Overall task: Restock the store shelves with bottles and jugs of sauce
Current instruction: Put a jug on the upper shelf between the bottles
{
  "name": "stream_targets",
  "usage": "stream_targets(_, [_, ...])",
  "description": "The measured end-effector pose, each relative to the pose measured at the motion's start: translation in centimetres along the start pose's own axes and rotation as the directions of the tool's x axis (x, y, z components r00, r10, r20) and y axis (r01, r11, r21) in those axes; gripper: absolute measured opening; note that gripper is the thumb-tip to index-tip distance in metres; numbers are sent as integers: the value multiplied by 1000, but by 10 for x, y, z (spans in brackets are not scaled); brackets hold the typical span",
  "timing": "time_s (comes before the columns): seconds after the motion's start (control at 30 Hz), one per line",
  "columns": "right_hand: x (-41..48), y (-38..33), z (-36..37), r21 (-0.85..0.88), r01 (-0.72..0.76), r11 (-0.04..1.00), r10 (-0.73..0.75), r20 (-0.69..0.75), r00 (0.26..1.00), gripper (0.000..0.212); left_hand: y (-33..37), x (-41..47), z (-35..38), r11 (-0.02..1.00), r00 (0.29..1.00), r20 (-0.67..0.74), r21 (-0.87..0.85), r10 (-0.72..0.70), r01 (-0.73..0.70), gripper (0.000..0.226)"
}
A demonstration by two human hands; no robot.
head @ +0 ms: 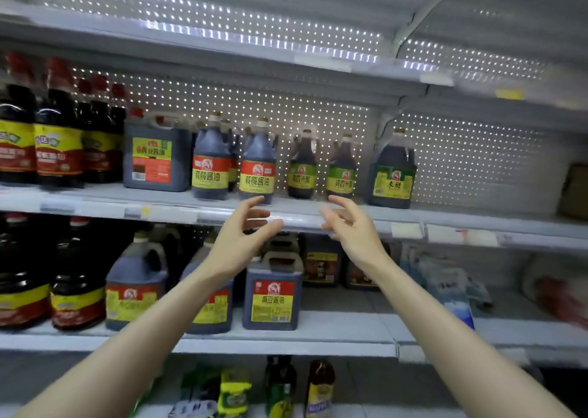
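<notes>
Both hands up at middle shelf [445, 218] lip, holding nothing. Left hand [245, 229] has fingers spread and loosely bent; right hand [350, 223] likewise. Wide gap between them, neither touching stock.

Red-label soy sauce bottle [257, 163] stands at shelf front, just above left fingertips. Green-label bottle [302, 166] sits further back, above gap between hands.

I judge these full, so heavy for their size. Body rigid and smooth, likely slick. I would take one by shoulder handle, other palm round label band.

Square jug [272, 290] on shelf below looks heavier: top handle plus support under base.
</notes>
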State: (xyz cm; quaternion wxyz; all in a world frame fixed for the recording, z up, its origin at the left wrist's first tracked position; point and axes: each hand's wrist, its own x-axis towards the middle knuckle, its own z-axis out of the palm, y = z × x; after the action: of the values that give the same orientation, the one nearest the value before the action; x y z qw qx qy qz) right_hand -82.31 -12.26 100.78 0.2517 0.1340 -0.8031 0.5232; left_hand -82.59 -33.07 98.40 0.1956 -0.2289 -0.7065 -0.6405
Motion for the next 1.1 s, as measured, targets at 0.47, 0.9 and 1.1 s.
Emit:
stream_targets(0.47, [-66, 165, 14, 8, -298, 955, 295, 108, 949, 33, -140, -63, 78, 954, 951, 75, 32, -301, 299, 47])
stream_targets(0.9, [-223, 385, 121, -163, -675, 719, 695, 187, 695, 33, -361, -219, 89, 693, 686, 101, 54, -720, 719, 40])
stream_targets(1.1, [-307, 474, 169, -254, -774, 580, 811, 268, 520, 36, -455, -305, 86, 507, 502, 71, 85, -862, 858, 41])
